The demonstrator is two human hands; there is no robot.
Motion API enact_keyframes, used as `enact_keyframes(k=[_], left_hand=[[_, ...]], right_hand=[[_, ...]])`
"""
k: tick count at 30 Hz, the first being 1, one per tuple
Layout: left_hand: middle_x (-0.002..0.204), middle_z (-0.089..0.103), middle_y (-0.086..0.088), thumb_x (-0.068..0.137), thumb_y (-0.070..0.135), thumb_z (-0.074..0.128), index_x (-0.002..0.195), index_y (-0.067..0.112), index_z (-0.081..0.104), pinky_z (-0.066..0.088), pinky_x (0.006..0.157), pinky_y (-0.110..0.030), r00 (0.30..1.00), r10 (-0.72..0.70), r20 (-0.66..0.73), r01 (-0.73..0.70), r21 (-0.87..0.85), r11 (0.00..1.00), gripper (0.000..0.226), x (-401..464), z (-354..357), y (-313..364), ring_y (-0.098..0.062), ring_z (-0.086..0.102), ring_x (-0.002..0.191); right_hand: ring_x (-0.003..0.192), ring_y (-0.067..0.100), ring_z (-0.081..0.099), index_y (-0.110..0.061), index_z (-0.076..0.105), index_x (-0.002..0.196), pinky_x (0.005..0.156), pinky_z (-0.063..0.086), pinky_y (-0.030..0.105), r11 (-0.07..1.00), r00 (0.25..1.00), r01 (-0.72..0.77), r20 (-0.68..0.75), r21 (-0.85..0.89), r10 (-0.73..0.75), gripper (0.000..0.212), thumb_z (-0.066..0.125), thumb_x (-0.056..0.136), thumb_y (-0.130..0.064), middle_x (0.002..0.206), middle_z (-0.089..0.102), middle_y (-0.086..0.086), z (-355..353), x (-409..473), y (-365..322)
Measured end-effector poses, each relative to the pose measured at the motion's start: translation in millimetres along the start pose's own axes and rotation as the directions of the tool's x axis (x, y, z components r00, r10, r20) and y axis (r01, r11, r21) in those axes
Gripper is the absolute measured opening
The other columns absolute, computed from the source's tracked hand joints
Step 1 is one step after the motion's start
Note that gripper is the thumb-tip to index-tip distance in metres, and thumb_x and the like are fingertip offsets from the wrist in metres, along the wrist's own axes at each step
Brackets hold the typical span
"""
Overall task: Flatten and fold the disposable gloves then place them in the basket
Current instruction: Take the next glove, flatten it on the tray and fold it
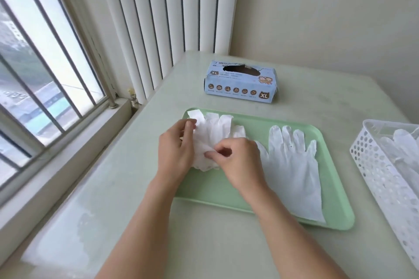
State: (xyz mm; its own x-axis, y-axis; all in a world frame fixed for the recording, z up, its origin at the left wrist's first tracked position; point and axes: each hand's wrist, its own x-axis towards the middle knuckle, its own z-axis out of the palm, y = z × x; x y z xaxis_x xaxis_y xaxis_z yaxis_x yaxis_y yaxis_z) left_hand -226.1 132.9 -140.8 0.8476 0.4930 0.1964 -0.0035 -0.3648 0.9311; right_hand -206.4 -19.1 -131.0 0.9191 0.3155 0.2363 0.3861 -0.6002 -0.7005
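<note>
**Mid-task: one glove being worked, one flat, some already binned**

Both hands on the crumpled glove (213,140) at centre frame, over the left end of the green tray (256,124). Left hand (175,149) fingers curled, pinching the glove's left edge. Right hand (235,161) pinches the lower part between thumb and forefinger. The glove is bunched and wrinkled, not flat yet, so flattening looks like the current step.

Second glove (294,170) lies spread flat on the tray's right half, fingers pointing up-frame, cuff near the tray's lower edge. Flattened, not folded.

White perforated basket (374,165) at the right frame edge already holds white gloves; count unclear. Judgement: partly done, at least two gloves left to fold and place.

Room: glove box (240,81) sits up-frame of the tray, well apart. Bare desk (204,244) below the tray gives working space. Desk's left edge meets the window sill, close to the left hand. The basket is near the tray's right end, so the transfer path is short but passes over the flat glove.
</note>
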Motion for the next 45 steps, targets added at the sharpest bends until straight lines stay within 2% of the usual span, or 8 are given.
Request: enact_keyframes(k=[6, 14, 22, 25, 29, 35, 40, 45], left_hand=[[0.11, 0.073, 0.004, 0.108, 0.054, 0.021, 0.118, 0.02, 0.071, 0.052, 0.095, -0.034, 0.998, -0.066, -0.006, 0.063, -0.215, 0.975, 0.061, -2, 12, 12, -0.009, 0.068, 0.102], [0.117, 0.063, 0.01, 0.107, 0.044, 0.033, 0.12, 0.023, 0.063, 0.046, 0.095, -0.028, 0.999, 0.026, -0.023, -0.027, -0.065, 0.998, 0.039, -3, 17, 6, -0.009, 0.06, 0.107], [0.136, 0.051, -0.004, 0.088, 0.007, 0.068, 0.135, 0.014, 0.057, 0.043, 0.104, -0.043, 0.966, 0.259, 0.005, -0.246, 0.323, 0.914, 0.049, -10, 16, -2, -0.026, 0.049, 0.121], [0.132, 0.055, -0.003, 0.085, 0.027, 0.076, 0.126, 0.014, 0.065, 0.043, 0.103, -0.032, 0.891, 0.443, -0.098, -0.418, 0.205, 0.885, 0.045, -29, 12, 27, -0.019, 0.052, 0.123], [0.141, 0.056, -0.001, 0.079, 0.039, 0.082, 0.137, 0.009, 0.058, 0.041, 0.109, -0.027, 0.75, 0.583, 0.312, -0.567, -0.15, 0.81, 0.07, -62, 25, 89, -0.018, 0.051, 0.136], [0.105, 0.077, 0.009, 0.089, 0.012, 0.077, 0.113, 0.016, 0.074, 0.054, 0.088, -0.022, 0.798, 0.457, 0.393, -0.342, -0.329, 0.88, 0.025, -74, 56, 122, -0.008, 0.071, 0.104], [0.092, 0.077, -0.015, 0.097, 0.024, 0.067, 0.096, 0.009, 0.079, 0.055, 0.076, -0.036, 0.796, 0.264, 0.544, 0.006, -0.443, 0.897, 0.019, -78, 64, 144, -0.026, 0.073, 0.086], [0.1, 0.076, -0.02, 0.094, 0.036, 0.064, 0.1, 0.008, 0.079, 0.056, 0.091, -0.055, 0.707, 0.223, 0.671, 0.108, -0.414, 0.904, 0.032, -68, 62, 172, -0.04, 0.073, 0.096]], right_hand=[[0.08, 0.027, 0.077, -0.008, 0.078, 0.099, 0.073, 0.063, 0.041, 0.747, 0.977, -0.211, 0.114, 0.63, 0.18, 0.016, 0.062, 0.098, -0.005, 0.088, 0.078, 0.012, -19, -2, 21], [0.071, 0.024, 0.07, 0.001, 0.07, 0.099, 0.061, 0.059, 0.033, 0.649, 0.951, -0.274, 0.099, 0.71, 0.293, 0.019, 0.054, 0.103, -0.008, 0.085, 0.074, 0.022, -27, 3, 25], [0.077, 0.021, 0.077, 0.004, 0.073, 0.089, 0.061, 0.062, 0.029, -0.4, 0.862, -0.094, 0.276, 0.911, 0.425, 0.029, 0.047, 0.1, -0.002, 0.091, 0.077, 0.015, -69, 10, 11], [0.088, 0.024, 0.077, 0.005, 0.076, 0.093, 0.067, 0.063, 0.032, -0.351, 0.903, -0.141, 0.266, 0.926, 0.338, 0.025, 0.053, 0.096, -0.005, 0.103, 0.076, 0.019, -87, -6, -6], [0.098, 0.019, 0.073, 0.0, 0.07, 0.114, 0.077, 0.061, 0.027, -0.071, 0.897, -0.271, 0.278, 0.96, 0.345, 0.025, 0.06, 0.093, -0.01, 0.112, 0.073, 0.014, -93, -33, -14], [0.072, 0.016, 0.065, -0.012, 0.07, 0.087, 0.061, 0.055, 0.021, 0.233, 0.871, -0.294, 0.159, 0.927, 0.465, 0.007, 0.075, 0.083, -0.015, 0.083, 0.069, 0.007, -134, -65, -8], [0.088, 0.006, 0.062, -0.026, 0.065, 0.108, 0.073, 0.051, 0.017, 0.773, 0.922, -0.229, -0.122, 0.592, 0.366, 0.057, 0.087, 0.057, -0.042, 0.097, 0.062, -0.007, -176, -81, 7], [0.099, 0.03, 0.069, -0.006, 0.071, 0.111, 0.091, 0.051, 0.041, 0.657, 0.979, -0.202, 0.134, 0.727, 0.153, 0.036, 0.076, 0.078, -0.018, 0.108, 0.073, 0.018, -217, -80, -1]])
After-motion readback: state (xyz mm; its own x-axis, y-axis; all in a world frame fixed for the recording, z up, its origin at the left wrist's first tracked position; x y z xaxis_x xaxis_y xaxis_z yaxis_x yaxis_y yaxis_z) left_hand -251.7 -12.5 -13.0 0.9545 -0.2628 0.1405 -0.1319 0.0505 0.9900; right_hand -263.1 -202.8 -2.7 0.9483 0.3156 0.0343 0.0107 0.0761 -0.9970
